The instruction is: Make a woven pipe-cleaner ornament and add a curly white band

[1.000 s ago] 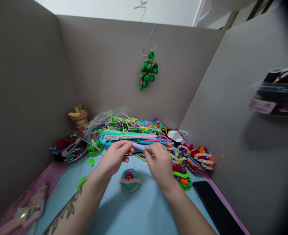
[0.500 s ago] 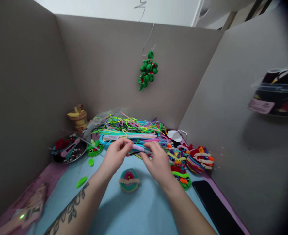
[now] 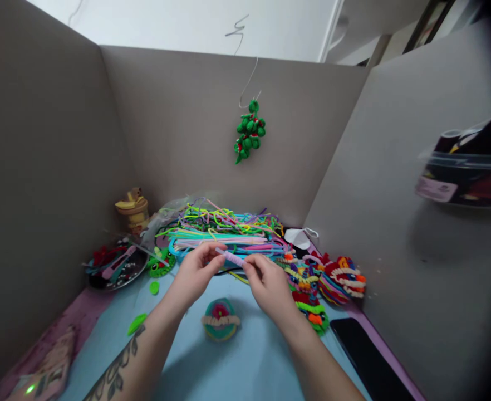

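Note:
A lavender pipe cleaner (image 3: 234, 258), coiled into a short tight roll, stretches between my hands above the table. The fingers of my left hand (image 3: 199, 270) pinch its left end. At its right end, the thumb and fingers of my right hand (image 3: 266, 278) are closed on it. Below my hands, on the blue cloth, rests a round teal piece (image 3: 220, 320) with a pink-red centre and a beige twisted band across it. Just behind my hands lies a heap of coloured pipe cleaners (image 3: 224, 236).
Finished colourful pieces (image 3: 340, 280) are piled at right, beside a black phone-like slab (image 3: 371, 356). A metal bowl (image 3: 137, 273) with tools and beads stands at left, near a green frog-like piece (image 3: 161, 266). Grey panels (image 3: 178, 128) enclose the table; a green ornament (image 3: 250, 133) hangs behind.
The coiled lavender piece now tilts down to the right. My right hand has shifted slightly lower, and its fingers have closed in at the coil's end. The view has tipped up slightly.

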